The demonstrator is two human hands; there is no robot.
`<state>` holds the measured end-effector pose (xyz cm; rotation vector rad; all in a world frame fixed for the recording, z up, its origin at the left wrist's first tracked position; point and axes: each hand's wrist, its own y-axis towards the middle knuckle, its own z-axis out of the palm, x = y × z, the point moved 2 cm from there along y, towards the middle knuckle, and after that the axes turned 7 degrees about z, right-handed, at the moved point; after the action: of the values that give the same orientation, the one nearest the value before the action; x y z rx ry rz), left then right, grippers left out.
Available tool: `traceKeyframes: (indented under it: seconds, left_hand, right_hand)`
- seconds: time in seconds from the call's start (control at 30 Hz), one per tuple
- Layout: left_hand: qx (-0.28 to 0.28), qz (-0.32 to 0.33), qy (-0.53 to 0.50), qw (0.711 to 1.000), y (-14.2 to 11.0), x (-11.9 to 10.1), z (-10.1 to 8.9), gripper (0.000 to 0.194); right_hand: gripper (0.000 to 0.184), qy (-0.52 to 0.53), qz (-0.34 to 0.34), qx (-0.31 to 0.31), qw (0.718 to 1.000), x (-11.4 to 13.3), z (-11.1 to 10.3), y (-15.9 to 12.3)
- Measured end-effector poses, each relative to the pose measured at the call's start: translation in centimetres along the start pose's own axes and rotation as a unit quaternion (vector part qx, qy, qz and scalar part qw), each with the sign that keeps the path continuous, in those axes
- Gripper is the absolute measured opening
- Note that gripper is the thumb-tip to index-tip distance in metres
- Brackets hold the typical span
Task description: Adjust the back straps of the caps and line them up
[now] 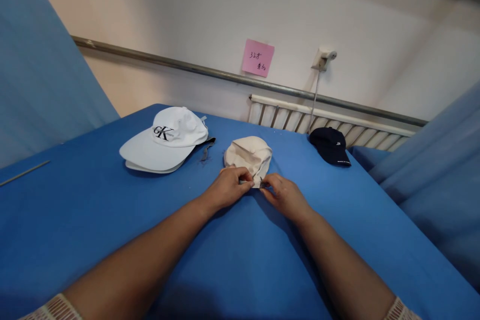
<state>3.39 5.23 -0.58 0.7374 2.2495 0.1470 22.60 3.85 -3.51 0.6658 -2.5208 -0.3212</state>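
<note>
A beige cap [249, 152] lies crumpled on the blue-covered table, in front of me at the middle. My left hand [233, 186] pinches its near edge, thumb and fingers pressed together. Just to the right, my right hand [283, 194] is closed at the same edge, with a small dark piece, perhaps the strap's fastening, between the fingertips. The two hands are a short gap apart, and a pale bit of the strap shows between them. The cap's brim is not visible from here.
White caps [165, 140], stacked, rest at the left with a dark strap trailing. A navy cap [330, 146] sits at the right edge of the blue table cover [240, 265]. Behind are a radiator [285, 116], a metal rail [195, 66] and a pink note [258, 58]. A thin stick [24, 173] lies far left.
</note>
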Motion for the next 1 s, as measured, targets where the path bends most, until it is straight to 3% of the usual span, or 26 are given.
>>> traceKeyframes:
  seconds: [0.43, 0.7, 1.0]
  left_hand:
    - [0.011, -0.011, 0.011, 1.000, -0.05, -0.06, 0.15, 0.013]
    - [-0.021, -0.038, -0.011, 0.999, 0.03, 0.51, 0.44, 0.015]
    - [-0.019, -0.051, -0.055, 0.997, -0.04, 0.45, 0.74, 0.014]
  right_hand:
    - [0.008, -0.042, -0.031, -0.014, 0.999, 0.07, 0.18, -0.03]
    - [0.009, -0.046, -0.044, -0.022, 0.998, 0.24, 0.10, -0.17]
    - [0.010, -0.045, -0.042, -0.020, 0.998, 0.35, 0.17, -0.15]
